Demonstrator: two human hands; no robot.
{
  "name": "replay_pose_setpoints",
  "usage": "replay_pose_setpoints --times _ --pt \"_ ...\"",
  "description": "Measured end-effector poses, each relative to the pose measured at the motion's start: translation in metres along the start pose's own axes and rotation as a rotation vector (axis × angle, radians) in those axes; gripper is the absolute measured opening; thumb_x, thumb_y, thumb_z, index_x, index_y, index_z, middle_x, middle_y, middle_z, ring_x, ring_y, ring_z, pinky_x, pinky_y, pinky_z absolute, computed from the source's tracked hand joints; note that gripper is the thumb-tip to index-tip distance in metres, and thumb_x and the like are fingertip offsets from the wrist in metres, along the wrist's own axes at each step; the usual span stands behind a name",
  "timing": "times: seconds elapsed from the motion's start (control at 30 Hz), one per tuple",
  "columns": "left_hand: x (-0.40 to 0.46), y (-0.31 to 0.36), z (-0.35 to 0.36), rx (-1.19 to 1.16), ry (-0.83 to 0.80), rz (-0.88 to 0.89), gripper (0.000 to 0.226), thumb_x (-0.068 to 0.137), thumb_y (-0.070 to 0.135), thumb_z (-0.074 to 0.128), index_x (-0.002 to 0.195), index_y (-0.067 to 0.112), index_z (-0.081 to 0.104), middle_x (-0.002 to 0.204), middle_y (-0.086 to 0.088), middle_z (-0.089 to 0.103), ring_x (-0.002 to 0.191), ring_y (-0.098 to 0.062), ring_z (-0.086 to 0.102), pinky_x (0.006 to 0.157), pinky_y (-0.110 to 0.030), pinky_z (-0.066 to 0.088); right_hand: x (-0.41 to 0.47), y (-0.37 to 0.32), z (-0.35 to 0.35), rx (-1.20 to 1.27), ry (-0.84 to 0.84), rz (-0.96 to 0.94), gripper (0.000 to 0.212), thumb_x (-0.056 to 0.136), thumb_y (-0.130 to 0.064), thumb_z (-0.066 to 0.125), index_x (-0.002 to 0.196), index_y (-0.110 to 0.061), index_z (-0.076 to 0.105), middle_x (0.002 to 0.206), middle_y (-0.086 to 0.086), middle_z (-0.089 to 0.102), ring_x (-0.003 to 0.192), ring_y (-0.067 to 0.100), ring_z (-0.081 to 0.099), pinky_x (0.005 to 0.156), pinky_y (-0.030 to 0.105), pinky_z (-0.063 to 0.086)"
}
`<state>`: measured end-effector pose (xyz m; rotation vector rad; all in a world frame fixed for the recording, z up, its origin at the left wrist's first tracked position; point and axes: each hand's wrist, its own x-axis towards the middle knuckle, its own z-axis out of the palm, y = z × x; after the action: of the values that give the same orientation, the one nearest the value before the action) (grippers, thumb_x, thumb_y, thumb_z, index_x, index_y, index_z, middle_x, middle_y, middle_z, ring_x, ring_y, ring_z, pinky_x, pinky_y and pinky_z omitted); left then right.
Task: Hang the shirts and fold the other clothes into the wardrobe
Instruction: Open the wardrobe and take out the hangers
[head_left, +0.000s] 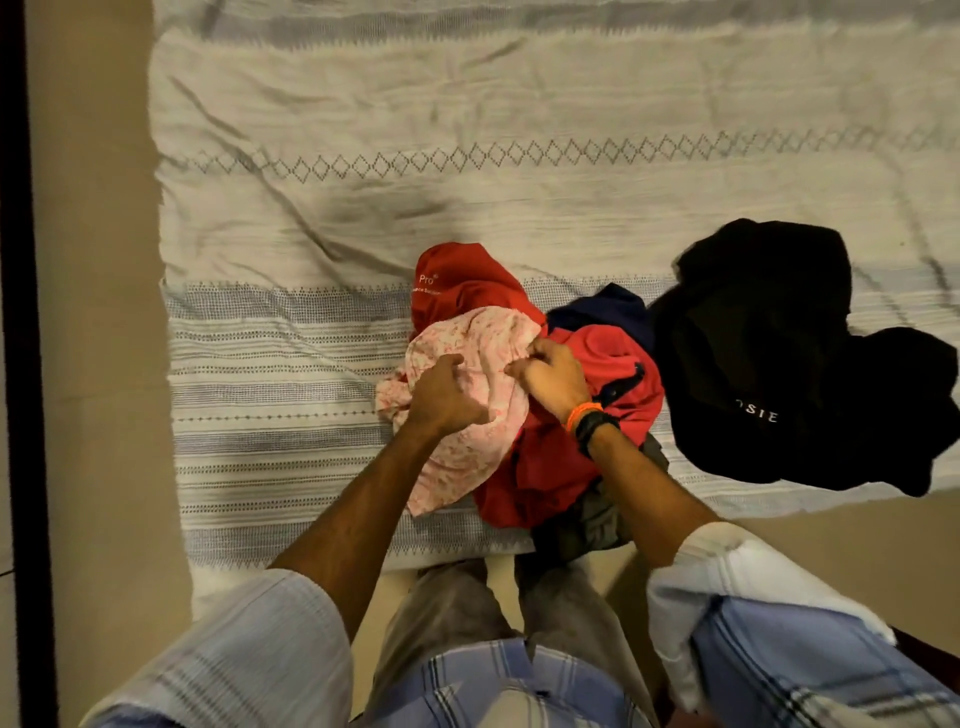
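While the bed (363, 197) fills most of the frame with open sheet toward the upper left, the clothes heap sits at lower centre near its front edge, a black garment (769, 353) to the right. On a red shirt (566, 467) lies the pink cloth (467, 447), long axis running upper right to lower left. Both hands meet at its top: left hand (447, 397) curled loosely over it, right hand (553, 376) pinching its upper edge.

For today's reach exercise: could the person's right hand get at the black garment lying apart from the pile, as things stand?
Probably yes. The black garment lies uncovered on the bedspread, just right of the right hand, nothing between; but that hand is pinching the pink floral cloth.
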<state>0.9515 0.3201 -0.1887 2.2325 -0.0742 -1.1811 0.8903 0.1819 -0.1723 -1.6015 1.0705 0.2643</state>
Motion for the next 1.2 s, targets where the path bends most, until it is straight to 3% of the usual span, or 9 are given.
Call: replay_pose_setpoints --times 0.1,0.2,0.33,0.47,0.67,0.83,1.0,1.1,1.2 --pt "-0.004 0.001 -0.005 0.249 0.056 0.098 0.107 0.056 0.031 0.093 0.146 0.015 0.037 0.147 -0.014 0.041 0.134 -0.033 0.041 0.108 -0.042 0.038 -0.022 -0.012 -0.009 0.754 -0.128 0.055 0.032 0.070 0.013 0.042 0.088 -0.002 0.064 0.090 0.014 0.065 0.082 0.044 0.064 0.063 0.032 0.050" --pt "-0.012 0.015 -0.011 0.281 0.129 0.234 0.055 0.078 0.034 0.076 0.126 0.016 0.058 0.125 -0.011 0.063 0.117 -0.031 0.058 0.086 -0.029 0.041 -0.033 -0.031 -0.023 1.108 -0.150 0.016 0.048 0.065 0.010 0.040 0.110 0.008 0.058 0.105 0.019 0.066 0.098 0.034 0.066 0.092 0.043 0.053" --pt "-0.024 0.055 -0.017 0.045 0.151 0.268 0.030 0.085 0.022 0.066 0.114 0.014 0.065 0.108 -0.006 0.070 0.102 -0.026 0.063 0.077 -0.028 0.045 -0.047 -0.030 -0.048 0.512 0.064 -0.277 0.073 0.062 -0.006 0.069 0.131 -0.010 0.045 0.123 0.009 0.060 0.112 0.023 0.060 0.106 0.041 0.045" --pt "-0.044 0.104 -0.010 -0.397 0.050 0.249 0.036 0.076 0.015 0.067 0.112 0.017 0.070 0.100 -0.003 0.073 0.092 -0.022 0.069 0.078 -0.036 0.058 -0.057 -0.007 -0.069 -0.076 -0.052 -0.567 0.111 0.064 -0.029 0.088 0.153 -0.031 0.022 0.153 0.000 0.039 0.138 0.016 0.042 0.113 0.030 0.037" --pt "-0.063 0.157 0.022 -0.679 -0.252 0.306 0.041 0.081 -0.004 0.070 0.120 0.003 0.063 0.118 -0.020 0.068 0.109 -0.035 0.065 0.092 -0.046 0.054 -0.056 -0.007 -0.131 -0.002 0.345 -0.641 0.062 0.058 -0.007 0.071 0.117 -0.025 0.063 0.111 -0.007 0.069 0.103 0.013 0.066 0.086 0.043 0.055" --pt "-0.062 0.168 0.052 -0.558 -0.185 0.290 0.046 0.081 0.019 0.079 0.122 0.007 0.063 0.115 -0.005 0.070 0.103 -0.016 0.069 0.070 -0.022 0.056 -0.057 0.002 -0.189 0.103 0.586 -0.687 0.044 0.062 -0.010 0.068 0.104 -0.021 0.068 0.100 0.001 0.069 0.092 0.011 0.065 0.083 0.030 0.054" --pt "-0.043 0.147 0.076 -0.370 0.036 0.140 0.047 0.078 0.015 0.082 0.120 0.004 0.063 0.110 -0.007 0.067 0.094 -0.016 0.064 0.066 -0.025 0.052 -0.053 0.013 -0.231 0.227 0.914 -0.643 0.044 0.067 -0.018 0.055 0.107 -0.009 0.069 0.111 0.012 0.061 0.101 0.016 0.058 0.088 0.018 0.045" --pt "-0.033 0.131 0.085 -0.277 0.070 0.089 0.048 0.074 0.018 0.085 0.116 0.006 0.066 0.110 -0.009 0.071 0.095 -0.019 0.066 0.076 -0.030 0.053 -0.040 0.026 -0.249 -0.084 0.915 -0.495 0.038 0.074 -0.015 0.057 0.108 -0.019 0.073 0.124 0.009 0.056 0.112 0.024 0.051 0.082 0.014 0.032" --pt "-0.028 0.125 0.094 -0.214 0.023 0.062 0.049 0.074 0.022 0.085 0.117 0.007 0.064 0.110 -0.010 0.071 0.101 -0.023 0.068 0.086 -0.037 0.054 -0.025 0.040 -0.264 -0.321 0.772 -0.483 0.034 0.073 -0.004 0.052 0.093 -0.014 0.077 0.105 0.007 0.069 0.101 0.031 0.058 0.083 0.016 0.032"
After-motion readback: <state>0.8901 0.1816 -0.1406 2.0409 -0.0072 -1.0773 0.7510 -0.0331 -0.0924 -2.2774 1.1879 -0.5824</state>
